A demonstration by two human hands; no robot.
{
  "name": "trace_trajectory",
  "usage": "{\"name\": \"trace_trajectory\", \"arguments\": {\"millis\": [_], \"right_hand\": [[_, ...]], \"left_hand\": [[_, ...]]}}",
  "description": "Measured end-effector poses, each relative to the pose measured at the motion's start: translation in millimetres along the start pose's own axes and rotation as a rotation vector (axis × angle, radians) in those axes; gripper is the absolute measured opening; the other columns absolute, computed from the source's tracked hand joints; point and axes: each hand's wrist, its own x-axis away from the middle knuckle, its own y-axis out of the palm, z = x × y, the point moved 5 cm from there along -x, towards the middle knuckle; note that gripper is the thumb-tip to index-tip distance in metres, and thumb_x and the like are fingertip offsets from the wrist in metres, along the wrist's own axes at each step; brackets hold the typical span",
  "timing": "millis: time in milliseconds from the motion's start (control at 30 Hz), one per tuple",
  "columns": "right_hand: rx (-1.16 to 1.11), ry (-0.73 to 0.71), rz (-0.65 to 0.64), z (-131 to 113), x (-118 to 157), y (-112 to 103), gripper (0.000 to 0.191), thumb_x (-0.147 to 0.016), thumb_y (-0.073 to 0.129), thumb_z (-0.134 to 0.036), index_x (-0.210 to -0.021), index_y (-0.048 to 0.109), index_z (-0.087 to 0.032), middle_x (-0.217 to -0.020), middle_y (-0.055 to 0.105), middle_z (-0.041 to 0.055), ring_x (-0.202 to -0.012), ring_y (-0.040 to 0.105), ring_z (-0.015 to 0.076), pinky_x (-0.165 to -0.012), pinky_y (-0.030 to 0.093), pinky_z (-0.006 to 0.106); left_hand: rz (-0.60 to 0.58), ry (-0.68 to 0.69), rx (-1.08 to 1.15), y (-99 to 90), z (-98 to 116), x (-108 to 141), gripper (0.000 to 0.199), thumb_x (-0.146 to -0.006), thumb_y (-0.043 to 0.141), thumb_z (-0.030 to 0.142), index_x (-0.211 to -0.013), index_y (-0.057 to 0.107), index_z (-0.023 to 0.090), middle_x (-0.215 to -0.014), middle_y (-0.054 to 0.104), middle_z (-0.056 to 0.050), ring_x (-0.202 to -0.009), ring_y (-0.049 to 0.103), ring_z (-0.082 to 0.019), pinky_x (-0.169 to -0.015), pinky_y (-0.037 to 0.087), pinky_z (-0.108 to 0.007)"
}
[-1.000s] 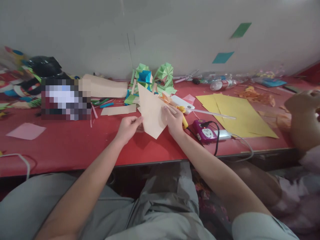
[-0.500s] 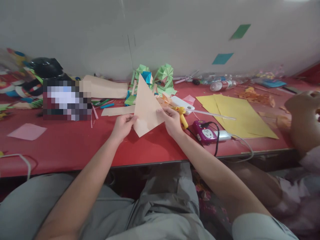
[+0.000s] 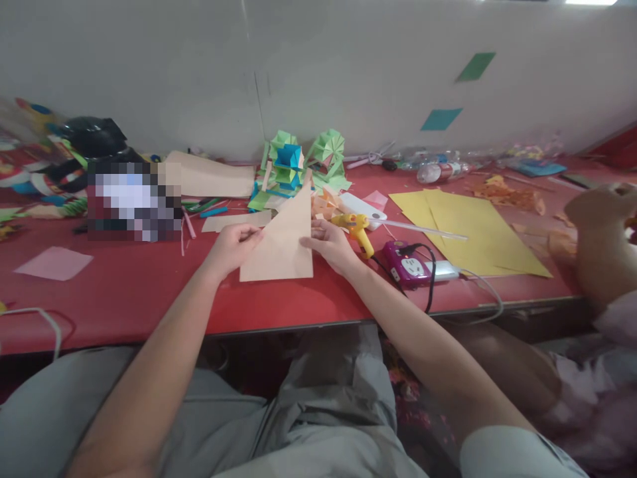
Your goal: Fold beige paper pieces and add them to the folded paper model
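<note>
Between my hands is a beige sheet of paper (image 3: pixel 283 249), folded to a triangle with its point toward the wall. My left hand (image 3: pixel 233 247) pinches its slanted left edge. On the other side my right hand (image 3: pixel 332 244) grips the straight right edge between thumb and fingers. A yellow glue gun (image 3: pixel 357 229) lies just beyond my right hand, with a clear glue stick (image 3: pixel 423 229) reaching out to its right. Behind the paper stand green folded-paper pieces (image 3: pixel 329 153) and a blue folded-paper piece (image 3: pixel 288 162).
A purple power socket (image 3: pixel 408 265) with cables sits near the table's front edge. Yellow sheets (image 3: pixel 478 229) lie to the right, a plastic bottle (image 3: pixel 440 171) behind them. A pink sheet (image 3: pixel 54 263) is at left. A person's arm (image 3: pixel 597 232) rests at far right.
The beige paper has turned and come lower toward the table, its straight edge now on the right. My left hand has shifted slightly left.
</note>
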Motion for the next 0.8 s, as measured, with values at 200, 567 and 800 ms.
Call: {"name": "trace_trajectory", "arguments": {"millis": [200, 567, 800], "right_hand": [[0.463, -0.479, 0.189, -40, 14, -5, 0.065, -0.08, 0.07, -0.046, -0.136, 0.045, -0.025, -0.139, 0.053, 0.0142, -0.114, 0.061, 0.0247, -0.087, 0.055, 0.039], [1.428, -0.605, -0.311, -71, 17, 69, 0.029, -0.099, 0.042, -0.028, -0.106, 0.068, -0.017, -0.096, 0.071, 0.0098, -0.085, 0.061, 0.0211, -0.067, 0.034, 0.03], [1.317, -0.45, -0.363, -74, 11, 56, 0.019, -0.089, 0.05, -0.022, -0.089, 0.068, -0.017, -0.08, 0.067, 0.0041, -0.067, 0.052, 0.0138, -0.059, 0.027, 0.027]], "left_hand": [[0.08, 0.177, -0.164, -15.7, 17, 0, 0.009, -0.067, 0.082, 0.02, -0.062, 0.074, 0.023, -0.069, 0.07, -0.005, -0.064, 0.058, -0.021, -0.06, 0.039, -0.027], [-0.017, 0.419, -0.495, 8.6, 57, 26, 0.009, -0.077, 0.071, 0.023, -0.073, 0.076, 0.029, -0.076, 0.071, -0.005, -0.086, 0.065, -0.029, -0.076, 0.044, -0.032], [-0.02, 0.42, -0.66, 0.4, 51, 18, 0.015, -0.082, 0.063, 0.025, -0.077, 0.077, 0.028, -0.085, 0.075, -0.005, -0.09, 0.068, -0.028, -0.081, 0.045, -0.035]]}}
